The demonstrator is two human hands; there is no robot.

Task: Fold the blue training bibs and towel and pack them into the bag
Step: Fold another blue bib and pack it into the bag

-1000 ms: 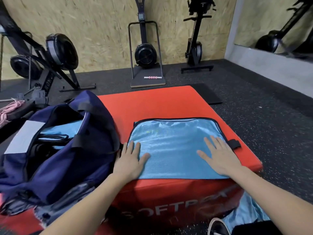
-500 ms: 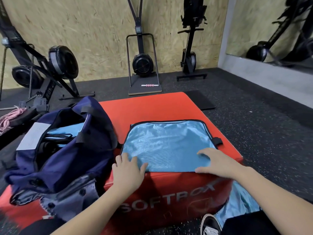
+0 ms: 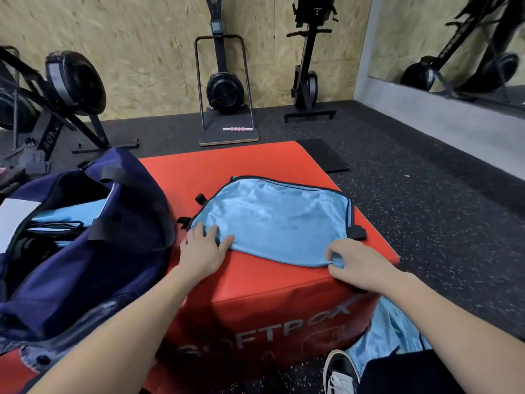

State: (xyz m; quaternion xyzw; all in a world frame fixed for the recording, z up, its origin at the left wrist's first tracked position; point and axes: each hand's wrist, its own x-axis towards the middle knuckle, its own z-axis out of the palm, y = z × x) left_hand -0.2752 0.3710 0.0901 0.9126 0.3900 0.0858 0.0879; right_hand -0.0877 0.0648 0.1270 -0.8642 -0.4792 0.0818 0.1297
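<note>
Atop the red box (image 3: 272,163), frame centre, my right hand (image 3: 355,265) pinches the limp, slippery bib's (image 3: 278,220) near corner while my left hand (image 3: 203,251) presses flat, fingers straight.

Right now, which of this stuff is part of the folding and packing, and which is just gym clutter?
Part of the job:
bib on the red box
bag
blue cloth on the floor
left hand, right hand

Just lying about:
rowers
ski machine
pink roller
black mat
</note>
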